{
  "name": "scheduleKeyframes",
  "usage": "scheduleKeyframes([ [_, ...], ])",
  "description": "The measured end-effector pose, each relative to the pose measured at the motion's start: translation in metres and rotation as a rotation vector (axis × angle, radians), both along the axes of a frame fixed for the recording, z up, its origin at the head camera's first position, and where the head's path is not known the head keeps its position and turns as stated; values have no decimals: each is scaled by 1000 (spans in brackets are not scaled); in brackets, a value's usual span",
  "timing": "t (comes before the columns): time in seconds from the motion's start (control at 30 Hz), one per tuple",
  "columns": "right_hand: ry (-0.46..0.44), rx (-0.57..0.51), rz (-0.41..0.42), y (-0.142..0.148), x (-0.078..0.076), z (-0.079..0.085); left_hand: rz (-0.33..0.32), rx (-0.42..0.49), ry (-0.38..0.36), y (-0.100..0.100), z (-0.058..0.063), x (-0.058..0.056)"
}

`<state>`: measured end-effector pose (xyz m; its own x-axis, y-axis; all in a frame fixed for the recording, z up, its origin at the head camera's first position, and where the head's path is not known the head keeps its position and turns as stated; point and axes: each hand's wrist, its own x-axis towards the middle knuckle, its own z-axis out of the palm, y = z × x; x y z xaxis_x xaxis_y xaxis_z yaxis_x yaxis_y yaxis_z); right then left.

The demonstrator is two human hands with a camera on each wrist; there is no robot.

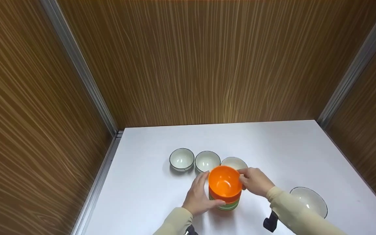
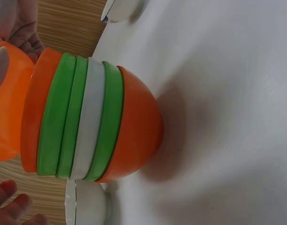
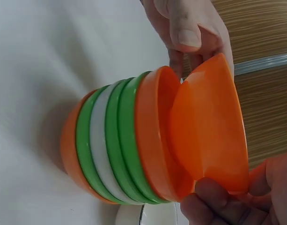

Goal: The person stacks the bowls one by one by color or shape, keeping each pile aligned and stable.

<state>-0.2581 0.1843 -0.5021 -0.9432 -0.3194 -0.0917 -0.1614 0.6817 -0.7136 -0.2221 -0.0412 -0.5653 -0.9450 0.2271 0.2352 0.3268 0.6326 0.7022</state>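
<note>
An orange bowl [image 1: 224, 181] is held by its right rim in my right hand [image 1: 256, 181], thumb and fingers pinching the edge. It is tilted over a stack of nested bowls [image 2: 89, 119], its lower part just inside the mouth of the top one. From the top, the stack runs orange, green, green, white, green and orange, upright on the table. On the other side, my left hand [image 1: 198, 195] curves around the bowls with fingers spread. In the right wrist view, its thumb [image 3: 187, 37] stands a little apart from the stack.
Behind the stack, three white dark-rimmed bowls [image 1: 181, 159] stand in a row on the white table [image 1: 135, 195]. Another white bowl [image 1: 310, 200] sits at the right, beside my right sleeve. Wood-grain panels [image 1: 201, 65] enclose the back and sides.
</note>
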Motion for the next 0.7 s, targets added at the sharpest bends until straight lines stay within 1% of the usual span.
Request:
scheduleKeyframes([
  [0.1,-9,7,-1,-3,-1,-3,-1,17,-5,1,-2,-4],
  [0.2,-8,20,-3,-4,-1,-5,5,34,-26,1,-4,-6],
  [0.27,-7,23,-9,-4,-1,-6,9,31,-34,2,-5,-6],
  [0.47,21,33,5,-4,-2,-10,-7,7,-9,3,-9,-6],
  [0.57,35,48,19,-4,-2,-13,-9,-3,-22,3,-12,-6],
  [0.7,26,47,22,-4,-1,-17,-6,-14,-47,4,-14,-5],
])
